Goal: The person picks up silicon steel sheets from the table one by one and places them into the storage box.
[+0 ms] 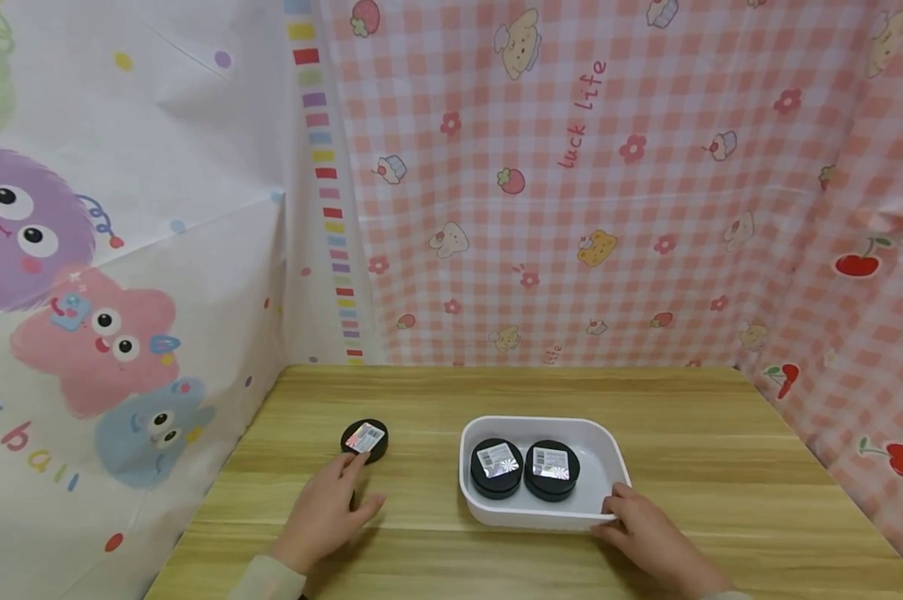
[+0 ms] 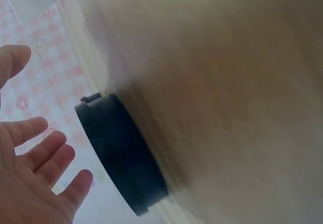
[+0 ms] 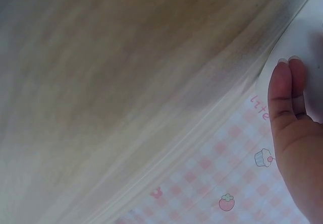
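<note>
My left hand [image 1: 329, 510] hovers low over the wooden table, fingers spread and loosely bent, holding nothing. Just beyond its fingertips lies a flat round black case [image 1: 378, 447] with a silvery label on top. From the side, in the left wrist view, that black case [image 2: 123, 151] shows a small tab at its edge, apart from the fingers. At the near right corner of a white plastic tray [image 1: 543, 519], my right hand [image 1: 646, 533] grips the rim. Two similar labelled cases, a left one [image 1: 496, 483] and a right one [image 1: 552, 487], sit side by side inside it.
The wood-grain table [image 1: 421, 554] meets a pink checked cloth [image 1: 556, 275] at the back. A white cloth with cartoon figures [image 1: 196, 275] hangs along the left side, and more checked cloth [image 1: 864, 367] covers the right.
</note>
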The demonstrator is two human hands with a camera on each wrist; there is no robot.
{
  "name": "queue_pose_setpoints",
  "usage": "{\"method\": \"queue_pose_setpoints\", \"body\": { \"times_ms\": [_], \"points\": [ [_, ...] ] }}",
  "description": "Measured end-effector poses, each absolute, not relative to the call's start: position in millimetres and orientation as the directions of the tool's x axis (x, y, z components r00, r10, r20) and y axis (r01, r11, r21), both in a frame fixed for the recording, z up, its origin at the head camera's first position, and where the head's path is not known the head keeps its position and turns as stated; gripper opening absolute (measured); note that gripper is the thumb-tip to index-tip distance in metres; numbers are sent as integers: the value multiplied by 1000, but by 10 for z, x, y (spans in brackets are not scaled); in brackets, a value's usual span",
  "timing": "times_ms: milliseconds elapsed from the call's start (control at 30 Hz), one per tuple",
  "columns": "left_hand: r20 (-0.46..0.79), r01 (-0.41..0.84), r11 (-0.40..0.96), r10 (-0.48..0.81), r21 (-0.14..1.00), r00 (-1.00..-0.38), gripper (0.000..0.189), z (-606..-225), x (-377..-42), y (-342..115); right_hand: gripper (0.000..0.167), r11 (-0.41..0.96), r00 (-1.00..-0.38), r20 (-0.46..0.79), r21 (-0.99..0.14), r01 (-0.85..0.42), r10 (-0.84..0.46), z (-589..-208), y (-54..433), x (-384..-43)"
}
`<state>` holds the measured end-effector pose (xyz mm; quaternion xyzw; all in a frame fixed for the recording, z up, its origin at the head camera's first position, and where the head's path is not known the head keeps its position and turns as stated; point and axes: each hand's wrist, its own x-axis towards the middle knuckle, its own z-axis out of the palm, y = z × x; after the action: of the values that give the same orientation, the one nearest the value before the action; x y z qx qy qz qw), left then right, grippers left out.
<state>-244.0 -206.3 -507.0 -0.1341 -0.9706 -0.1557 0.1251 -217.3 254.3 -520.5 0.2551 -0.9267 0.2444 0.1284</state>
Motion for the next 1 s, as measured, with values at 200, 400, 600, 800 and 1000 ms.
{"method": "queue_pose_setpoints", "body": {
  "times_ms": [200, 400, 600, 800, 1000],
  "points": [
    [259, 253, 921, 177, 297, -950, 73, -5093, -2405, -2152, 20, 754, -839, 365, -387, -531, -403, -5205, 2541, -2169],
    [257, 232, 921, 153, 313, -954, 73, -5076, -2375, -2238, 20, 760, -851, 340, -397, -515, -399, -5187, 2537, -2161],
    [264, 223, 923, 141, 313, -954, 74, -5097, -2371, -2325, 20, 760, -850, 340, -395, -517, -401, -5187, 2532, -2156],
    [238, 199, 931, 127, 307, -963, 79, -5098, -2331, -2418, 20, 759, -846, 346, -387, -524, -407, -5201, 2531, -2162],
    [238, 194, 931, 122, 309, -964, 84, -5104, -2313, -2498, 19, 765, -860, 318, -402, -503, -399, -5178, 2526, -2151]
  ]
}}
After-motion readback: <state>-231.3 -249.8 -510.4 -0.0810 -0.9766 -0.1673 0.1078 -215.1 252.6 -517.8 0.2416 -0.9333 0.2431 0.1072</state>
